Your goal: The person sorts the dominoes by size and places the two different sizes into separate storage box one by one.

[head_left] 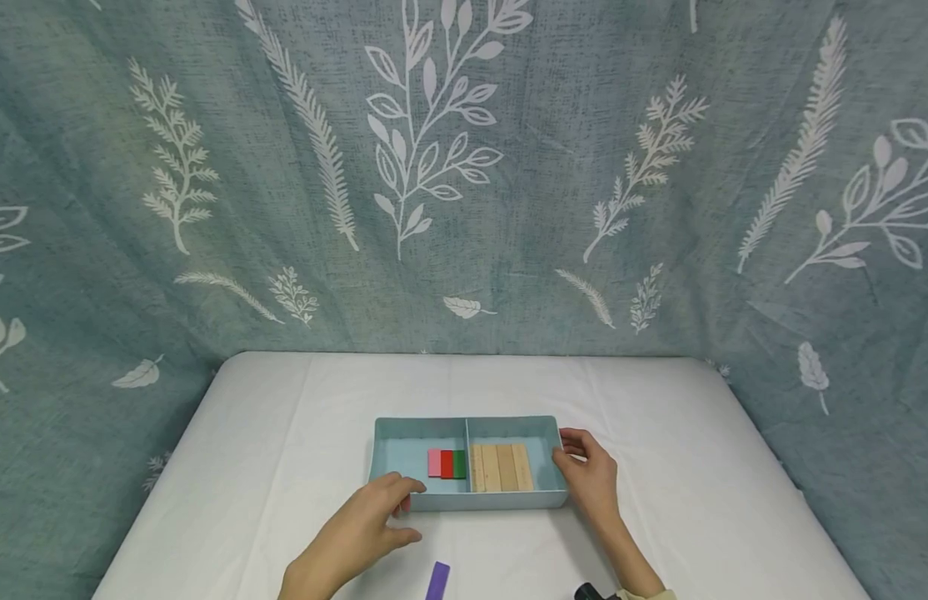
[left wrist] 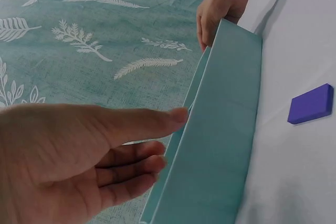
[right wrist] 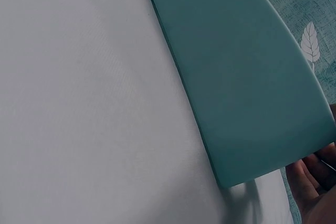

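Note:
A pale blue two-compartment tray (head_left: 501,501) sits on the white table. Pink, red (head_left: 446,464) and green blocks lie side by side in its left compartment, against the divider. Several wooden strips (head_left: 501,468) fill part of the right one. My left hand (head_left: 362,533) reaches to the front left of the tray, fingers extended and thumb apart; its thumb tip overlaps the rim in the left wrist view. My right hand (head_left: 593,479) grips the tray's right end wall at the rim. Its fingers (right wrist: 302,182) show at the tray's edge in the right wrist view.
A purple block (head_left: 437,582) lies on the white tablecloth (head_left: 284,433) in front of the tray. Behind the table hangs a green-blue curtain (head_left: 531,217) with white leaf prints.

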Motion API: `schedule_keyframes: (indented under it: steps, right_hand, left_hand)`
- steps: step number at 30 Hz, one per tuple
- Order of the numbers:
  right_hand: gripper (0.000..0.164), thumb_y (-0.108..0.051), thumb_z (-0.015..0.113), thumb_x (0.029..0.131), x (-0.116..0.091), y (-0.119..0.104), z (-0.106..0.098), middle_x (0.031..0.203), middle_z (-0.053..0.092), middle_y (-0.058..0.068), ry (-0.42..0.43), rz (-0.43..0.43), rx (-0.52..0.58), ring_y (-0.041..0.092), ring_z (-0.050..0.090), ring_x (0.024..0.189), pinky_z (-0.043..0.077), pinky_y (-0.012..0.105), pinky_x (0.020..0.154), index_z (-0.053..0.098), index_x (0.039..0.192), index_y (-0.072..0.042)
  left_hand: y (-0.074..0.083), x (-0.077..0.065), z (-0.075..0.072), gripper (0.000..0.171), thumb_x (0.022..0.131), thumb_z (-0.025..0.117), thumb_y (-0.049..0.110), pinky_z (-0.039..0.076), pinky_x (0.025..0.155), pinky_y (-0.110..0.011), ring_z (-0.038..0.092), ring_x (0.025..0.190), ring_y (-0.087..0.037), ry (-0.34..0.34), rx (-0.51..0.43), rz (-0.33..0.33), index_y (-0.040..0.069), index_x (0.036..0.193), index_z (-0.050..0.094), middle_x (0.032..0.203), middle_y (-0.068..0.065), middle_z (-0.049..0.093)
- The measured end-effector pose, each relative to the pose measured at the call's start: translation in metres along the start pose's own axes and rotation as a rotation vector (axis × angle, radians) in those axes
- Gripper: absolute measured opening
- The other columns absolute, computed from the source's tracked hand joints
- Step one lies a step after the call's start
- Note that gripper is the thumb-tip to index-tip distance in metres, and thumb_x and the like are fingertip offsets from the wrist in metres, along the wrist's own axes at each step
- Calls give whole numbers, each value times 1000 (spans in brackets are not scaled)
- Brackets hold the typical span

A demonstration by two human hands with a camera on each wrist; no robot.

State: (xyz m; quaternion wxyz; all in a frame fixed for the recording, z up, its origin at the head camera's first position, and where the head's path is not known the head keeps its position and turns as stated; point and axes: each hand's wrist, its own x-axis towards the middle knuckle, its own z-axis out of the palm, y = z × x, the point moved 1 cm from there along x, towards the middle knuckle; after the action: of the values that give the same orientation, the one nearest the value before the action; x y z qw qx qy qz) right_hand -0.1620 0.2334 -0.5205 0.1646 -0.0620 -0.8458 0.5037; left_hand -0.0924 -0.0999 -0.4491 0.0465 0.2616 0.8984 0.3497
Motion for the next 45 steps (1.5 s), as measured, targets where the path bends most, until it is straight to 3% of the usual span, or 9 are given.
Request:
schedule_keyframes:
  steps: [7,15,19,23,30,34,45]
  right_hand:
    - [29,4,68,83,1,1,-1,105,69,19,-7,10,4,28,67,93,50,9,75,67,113,4]
    - [29,6,68,82,0,0,0,103,70,20,14,-16,1,30,67,91,50,9,74,68,111,4]
    - [29,6,68,83,-1,0,1,103,70,20,12,-11,0,29,67,91,50,8,74,68,111,4]
    - [29,6,68,83,-2,0,1,103,70,20,10,-14,3,29,67,91,50,8,74,68,112,4]
    - [29,6,68,83,1,1,2,104,70,19,6,6,13,29,66,93,49,6,73,67,112,5]
    - [29,5,68,84,0,2,3,104,69,19,-2,8,16,29,66,93,49,6,74,67,112,5]
    - [29,4,69,84,2,2,2,104,69,19,-4,4,17,25,65,91,50,7,74,67,113,4]
  left_hand:
    - [-4,-9,18,57,72,88,14,48,71,-22,50,80,-6,-148,3,9,9,122,61,88,10,54]
    - [-9,-13,42,66,67,89,7,47,72,-23,48,79,-2,-277,-73,-105,9,127,61,81,11,51]
    - [-10,-15,51,63,69,87,6,46,67,-20,48,77,-2,-321,-105,-107,8,127,62,80,11,50]
    - [-12,-16,57,62,70,87,11,45,64,-18,47,75,-1,-333,-133,-108,6,127,62,80,11,50]
    - [-16,-16,64,58,71,83,1,45,64,-19,48,74,-2,-323,-150,-130,7,126,63,79,11,50]
    - [-15,-18,66,53,74,82,4,44,63,-19,48,74,-2,-318,-156,-152,7,124,64,79,10,49]
    - [-17,-20,71,48,76,86,16,45,66,-17,47,76,0,-245,-49,-53,11,119,66,82,14,49]
